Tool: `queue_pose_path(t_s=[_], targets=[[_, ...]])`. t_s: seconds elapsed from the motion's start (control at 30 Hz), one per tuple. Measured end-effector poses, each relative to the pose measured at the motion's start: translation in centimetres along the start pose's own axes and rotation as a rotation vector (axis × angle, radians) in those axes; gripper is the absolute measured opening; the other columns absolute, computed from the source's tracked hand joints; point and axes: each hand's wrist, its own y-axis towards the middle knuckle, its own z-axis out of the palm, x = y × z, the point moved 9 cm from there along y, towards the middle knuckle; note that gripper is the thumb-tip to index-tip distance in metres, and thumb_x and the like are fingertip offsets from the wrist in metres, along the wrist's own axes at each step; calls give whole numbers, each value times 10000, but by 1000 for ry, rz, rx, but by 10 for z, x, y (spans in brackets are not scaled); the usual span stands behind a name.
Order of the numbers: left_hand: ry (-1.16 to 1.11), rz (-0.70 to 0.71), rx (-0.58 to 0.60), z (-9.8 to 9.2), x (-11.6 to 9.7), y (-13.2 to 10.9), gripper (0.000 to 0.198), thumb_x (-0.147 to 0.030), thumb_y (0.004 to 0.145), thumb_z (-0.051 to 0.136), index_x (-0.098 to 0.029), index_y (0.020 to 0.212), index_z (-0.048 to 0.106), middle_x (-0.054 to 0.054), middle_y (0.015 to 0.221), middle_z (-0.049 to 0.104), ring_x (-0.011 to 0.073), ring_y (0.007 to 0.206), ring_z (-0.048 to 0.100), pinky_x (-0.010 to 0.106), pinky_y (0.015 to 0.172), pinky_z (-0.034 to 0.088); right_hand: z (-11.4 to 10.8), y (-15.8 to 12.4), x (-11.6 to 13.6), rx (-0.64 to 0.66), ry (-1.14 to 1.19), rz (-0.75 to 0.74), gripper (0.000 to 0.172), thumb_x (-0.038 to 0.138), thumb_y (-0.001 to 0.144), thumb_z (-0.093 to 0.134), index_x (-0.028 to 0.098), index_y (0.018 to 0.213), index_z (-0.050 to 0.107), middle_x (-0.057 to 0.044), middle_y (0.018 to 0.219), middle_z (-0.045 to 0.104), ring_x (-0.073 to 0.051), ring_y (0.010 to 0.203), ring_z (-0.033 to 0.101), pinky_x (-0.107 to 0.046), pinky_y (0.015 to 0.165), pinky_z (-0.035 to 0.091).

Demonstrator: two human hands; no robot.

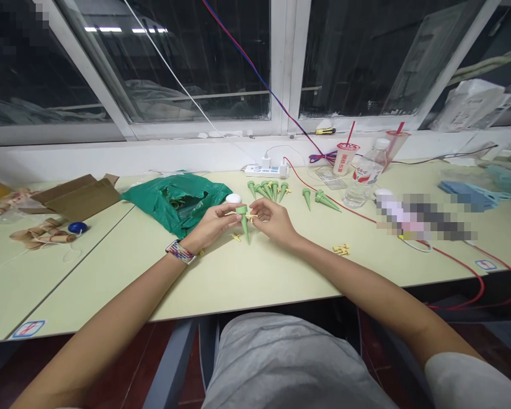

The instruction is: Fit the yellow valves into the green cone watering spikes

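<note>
My left hand (213, 226) is closed on a green plant watering spike (244, 230), held upright with its point down over the table. My right hand (277, 222) pinches a small yellow valve (251, 217) against the side of this spike, just under its cap. Whether the valve sits inside the spike I cannot tell. Below my left hand a loose yellow valve (237, 237) lies on the table. Several more yellow valves (341, 249) lie to the right of my right forearm. Behind my hands are several green spikes (268, 189), some with yellow valves, and a few other spikes (323, 199) farther right.
A torn green plastic bag (153, 196) lies behind my left hand, near a white round object (233, 198). Cardboard (79, 196) and wooden pieces (38, 234) are at left. A power strip (266, 170), a cup (346, 159), a water bottle (364, 176) and a red cable (357, 215) are beyond.
</note>
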Motion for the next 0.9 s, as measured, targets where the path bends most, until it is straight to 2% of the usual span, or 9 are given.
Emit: queue_pose_path(t_s=[0.2,0.3,0.47,0.57,0.67,0.77,0.9], targets=[[55,43,30,1,2,0,446,-338,686,929,-183,1081,788,83,1093,748,229,960,726,382,872,630,-2,-3,18,20,-189,-167,224,187,840,590,218,1049,666,-31,970,700,-162,864,684,-319,815,576],[73,41,52,1,3,-1,442,-338,701,924,-176,1083,773,69,1063,741,222,951,726,393,889,630,-2,-4,21,19,-177,-210,223,173,850,597,216,1052,679,-36,965,714,-166,875,695,-321,820,576],[58,30,39,1,2,0,442,-338,687,935,-164,1053,761,48,989,724,205,897,714,373,838,643,-4,1,-3,-10,54,-31,271,230,799,725,208,1065,675,-33,908,745,-176,864,731,-325,825,593],[41,35,-5,-1,-1,1,483,-335,657,948,-163,1066,758,58,1050,718,205,901,708,367,829,644,-6,4,-19,-39,174,88,315,277,745,789,210,1030,674,-28,941,730,-160,812,726,-314,793,601],[34,46,-46,-3,-5,1,501,-338,641,955,-155,1065,760,63,1077,715,193,900,698,350,837,639,-4,4,-30,-45,260,187,271,312,731,802,195,937,670,-12,847,713,-157,744,721,-313,751,606],[42,43,-55,-3,-7,0,493,-339,634,958,-149,1043,757,51,1028,717,178,871,689,330,815,637,-2,4,-30,-27,298,212,255,350,734,811,185,867,669,-12,762,710,-173,724,727,-334,754,615],[30,30,-31,-2,-6,0,474,-318,623,969,-148,1004,745,35,938,724,161,803,693,310,774,635,-2,3,-21,-10,265,155,242,359,747,815,185,863,694,-24,776,725,-184,734,731,-342,758,616]])
